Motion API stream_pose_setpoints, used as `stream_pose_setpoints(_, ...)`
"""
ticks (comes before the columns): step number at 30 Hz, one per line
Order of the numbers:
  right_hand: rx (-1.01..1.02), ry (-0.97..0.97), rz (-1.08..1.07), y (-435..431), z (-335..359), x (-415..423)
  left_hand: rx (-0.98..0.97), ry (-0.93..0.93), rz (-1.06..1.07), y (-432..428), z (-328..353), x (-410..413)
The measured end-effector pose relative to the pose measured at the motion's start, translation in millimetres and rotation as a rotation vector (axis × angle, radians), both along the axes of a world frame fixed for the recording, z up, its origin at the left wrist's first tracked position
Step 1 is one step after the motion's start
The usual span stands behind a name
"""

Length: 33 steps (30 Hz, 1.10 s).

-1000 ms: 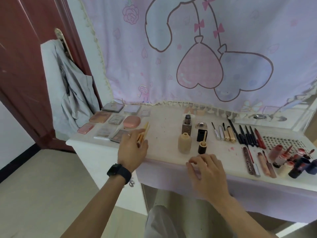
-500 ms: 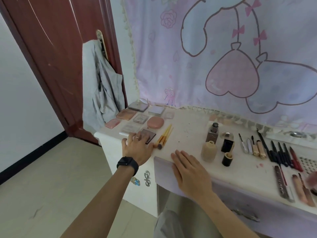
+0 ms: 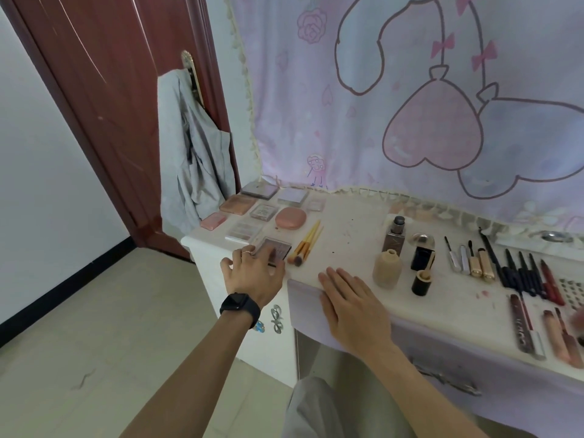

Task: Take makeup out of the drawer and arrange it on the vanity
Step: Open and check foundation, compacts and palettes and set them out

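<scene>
The white vanity top (image 3: 350, 245) carries rows of makeup. Flat palettes and compacts (image 3: 262, 211) lie at its left end, with a round pink compact (image 3: 290, 217) among them. My left hand (image 3: 252, 273), with a black watch on the wrist, rests with spread fingers on the near edge of a dark eyeshadow palette (image 3: 275, 248). Yellow-handled brushes (image 3: 306, 243) lie just right of it. My right hand (image 3: 354, 306) lies flat and empty on the vanity's front edge. Bottles (image 3: 387, 268) stand in the middle; pencils and lip tubes (image 3: 518, 276) lie to the right.
A dark red door (image 3: 104, 99) with a grey garment (image 3: 192, 153) hung on its handle stands left of the vanity. A pink cartoon curtain (image 3: 410, 99) hangs behind. A drawer front with a metal handle (image 3: 442, 379) sits below the top. My knee (image 3: 319, 406) is under it.
The view has swung left. My left hand has moved off the yellow brushes onto the dark palette. My right hand has slid left along the front edge.
</scene>
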State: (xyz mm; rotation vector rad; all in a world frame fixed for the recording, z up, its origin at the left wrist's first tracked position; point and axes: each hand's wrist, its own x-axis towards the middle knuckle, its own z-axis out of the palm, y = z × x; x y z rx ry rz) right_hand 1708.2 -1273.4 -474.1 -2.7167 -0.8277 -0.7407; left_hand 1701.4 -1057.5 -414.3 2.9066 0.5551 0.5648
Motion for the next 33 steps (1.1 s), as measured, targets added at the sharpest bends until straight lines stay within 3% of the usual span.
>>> stream_pose_setpoints(3,0.005,-0.019,-0.005,0,1,-1,-0.057,0.03,0.017,0,5,-1)
stream_pose_setpoints(6,0.0,-0.019,-0.009,0,3,-2,-0.305,0.028,0.027,4,10,2)
stream_pose_setpoints(12,-0.007,0.029,-0.013,-1,6,-3,-0.905,-0.206,0.037,9,21,-4)
stream_pose_setpoints(17,0.032,0.22,0.054,-1,21,-6,-1.088,-0.346,-0.073,-9,48,-12)
stream_pose_setpoints(19,0.228,0.484,0.074,-2,38,-7,-1.096,-0.366,-0.171,-20,55,-16)
stream_pose_setpoints(21,0.744,0.848,0.062,-5,70,-17,-1.075,-0.362,-0.293,-31,62,-23)
stream_pose_setpoints(22,0.999,0.908,0.053,-8,85,-24,-1.053,-0.342,-0.355,-38,66,-26)
stream_pose_setpoints(24,1.268,0.938,0.021,-21,115,-36,-1.022,-0.286,-0.469,-49,74,-32)
stream_pose_setpoints(33,1.541,0.997,-0.122,-80,144,-65,-0.815,-0.086,-0.796,-101,91,-43)
